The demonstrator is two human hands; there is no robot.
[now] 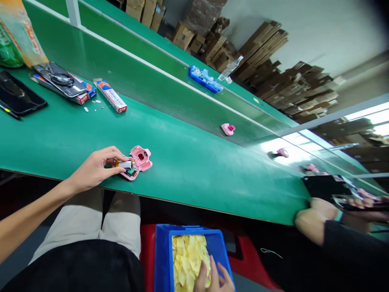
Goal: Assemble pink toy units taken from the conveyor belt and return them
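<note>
My left hand (pixel 101 165) is closed on one half of an opened pink plastic casing (pixel 131 177), thumb and fingers at its edge. In that half are a silver battery (pixel 125 164) and a green circuit board (pixel 132 172). The other pink half (pixel 146 162), with a dark red inside, lies beside it on the green table, joined by a thin wire. Low in the view, my right hand (pixel 214 278) reaches into a blue bin (pixel 164 259) of yellow paper-like pieces (pixel 188 257). Its fingers are spread, and I make out nothing held in them.
At left lie phones (pixel 20 94), small boxes (pixel 111 95) and white scraps (pixel 86 109) on the green table (pixel 194 178). A pink part (pixel 227 129) sits near the divider; a blue tray (pixel 206 79) is beyond. At right, a co-worker's blurred arm (pixel 316 219) extends over the table.
</note>
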